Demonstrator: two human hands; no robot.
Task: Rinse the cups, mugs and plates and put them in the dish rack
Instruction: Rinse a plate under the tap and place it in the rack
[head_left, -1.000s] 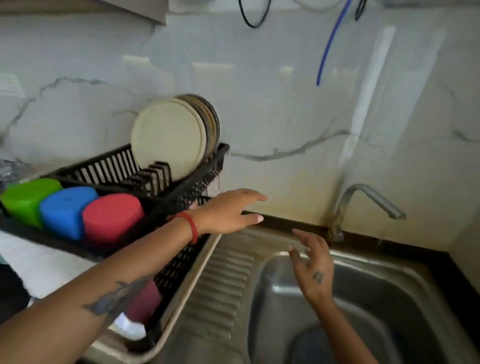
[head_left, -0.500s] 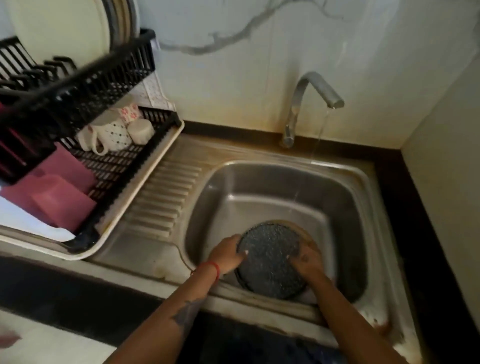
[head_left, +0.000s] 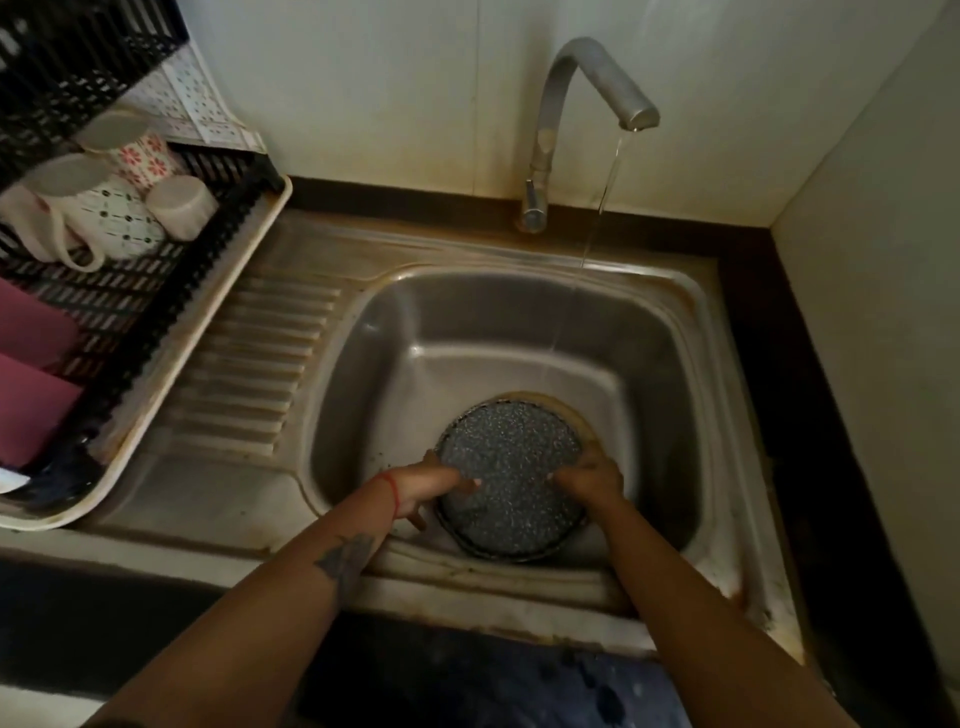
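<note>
From the head camera, both hands are low in the sink (head_left: 644, 332), at the lower middle of the frame. The left hand (head_left: 423, 486) grips the left edge of a dark speckled plate (head_left: 511, 475), thumb laid over its face; the right hand (head_left: 592, 478) grips the right edge the same way. The plate seems to sit on top of another, tan-rimmed plate (head_left: 569, 410), whose edge shows behind it at the upper right.

The tap (head_left: 582, 88), upper middle, runs a thin stream that falls toward the back of the basin, well apart from the plate. To rinse well, the plate probably needs lifting clear of the one beneath, tilting, and carrying up under that stream, turning it so water sheets over both faces. Wet rims slip, so a firm two-handed hold matters.

The dish rack (head_left: 171, 291) stands at the left of the frame, with mugs (head_left: 111, 218) lying in its lower tier.
</note>
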